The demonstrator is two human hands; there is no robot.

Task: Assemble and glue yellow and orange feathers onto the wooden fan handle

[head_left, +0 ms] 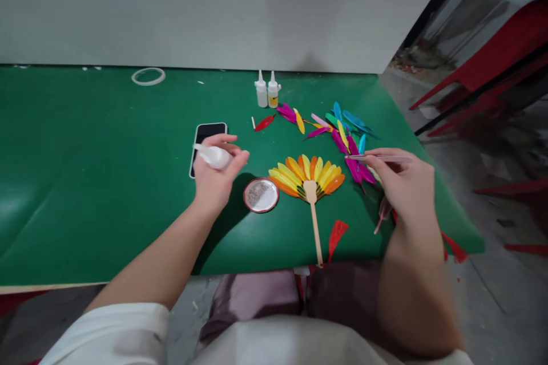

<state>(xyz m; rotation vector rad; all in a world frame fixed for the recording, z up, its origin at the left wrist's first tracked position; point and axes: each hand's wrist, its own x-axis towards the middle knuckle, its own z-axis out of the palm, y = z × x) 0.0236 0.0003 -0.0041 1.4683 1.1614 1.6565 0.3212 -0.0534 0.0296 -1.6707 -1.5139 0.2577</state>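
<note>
My left hand (216,174) is wrapped round a small white squeeze bottle (213,155), held on its side above the green table, just over a black phone (206,142). My right hand (402,182) pinches thin metal tweezers (379,157) whose tips point left at the magenta feathers (353,165). Between the hands lies a small fan (307,175) of yellow and orange feathers on a wooden stick (316,231), with a red tassel (337,235) at its end. A round lid (261,195) with a red rim sits left of the fan.
Two small white glue bottles (267,91) stand at the back. Loose feathers in blue, pink, yellow and red (338,125) are scattered right of them. A white ring (148,76) lies at the far left back. The table's edge (432,182) is close by my right hand; red chairs (492,63) stand beyond.
</note>
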